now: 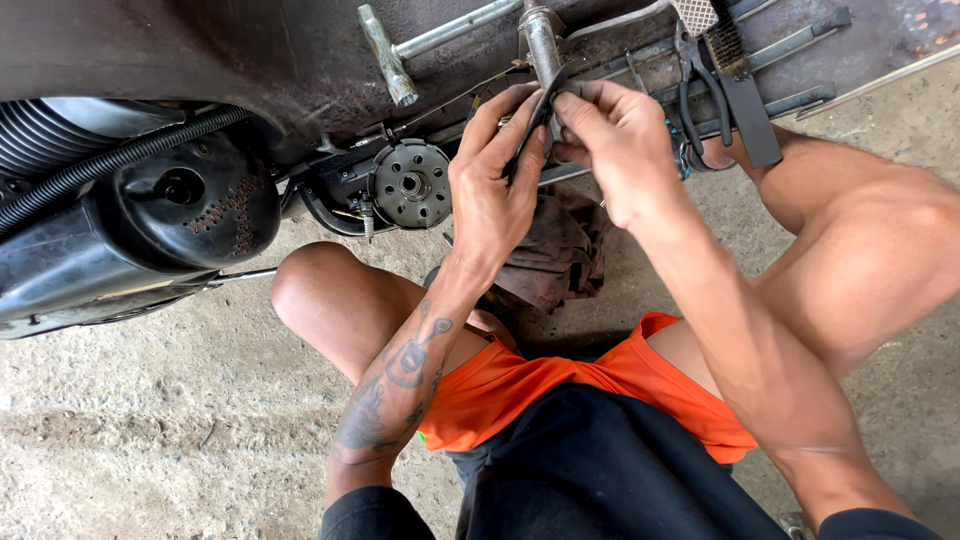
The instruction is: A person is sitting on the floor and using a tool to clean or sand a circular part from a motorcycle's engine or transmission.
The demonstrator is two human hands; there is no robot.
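Observation:
My left hand [492,190] and my right hand [615,140] meet in front of me, both pinching a thin dark strip [535,120], perhaps abrasive paper. The strip wraps against a grey metal shaft [541,45] that stands behind my fingers. My left fingers hold the strip's near side, while my right thumb and fingers grip its far side. Just left of my left hand sits a round metal disc with holes [412,183], mounted on the dark machine body.
A black housing with a ribbed hose [130,150] fills the left. A T-handle wrench [400,55], pliers [700,85] and a wire brush [735,70] lie on a dark board at the top. A dirty rag [555,255] lies between my knees on the concrete floor.

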